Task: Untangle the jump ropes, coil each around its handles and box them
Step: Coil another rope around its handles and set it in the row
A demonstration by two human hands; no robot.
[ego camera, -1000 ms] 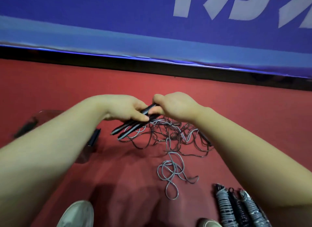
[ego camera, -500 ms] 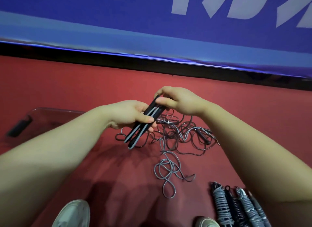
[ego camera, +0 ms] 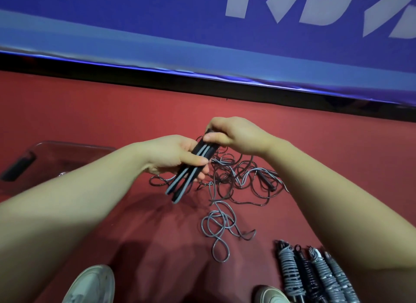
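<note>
Handles (ego camera: pixel 189 169), 2 counted, black with a grey stripe, held side by side in the middle of the frame above the red floor (ego camera: pixel 90 113). We log their long axis as a diagonal: upper ends at centre right under the right hand (ego camera: pixel 236 133), lower ends free and pointing to the lower left.

Left hand (ego camera: pixel 171 154): grips the pair at mid-length, thumb laid across the front, fingers curled behind. Right hand: closed on the upper ends, thumb and fingers curled round them.

Tangle of ropes (ego camera: pixel 238 176): 1 heap, dark and grey cords mixed, on the floor just right of and beneath the hands. We cannot count the ropes in it. 1 loose black handle (ego camera: pixel 266 182) lies in its right part. 1 grey strand (ego camera: pixel 219 226) trails from it toward the bottom of the frame in several loops.

Coiled ropes (ego camera: pixel 315 275): 4 bundles visible at lower right, side by side, long axes running roughly top to bottom, partly cut off by the right forearm and the frame edge.

Box (ego camera: pixel 67 149): 1, clear, at the left edge, with 1 black latch (ego camera: pixel 19 167).

Shoes: 2, pale, along the bottom edge (ego camera: pixel 90 284) (ego camera: pixel 270 294).

Banner (ego camera: pixel 157 32): 1, blue with pale lettering, across the top.
</note>
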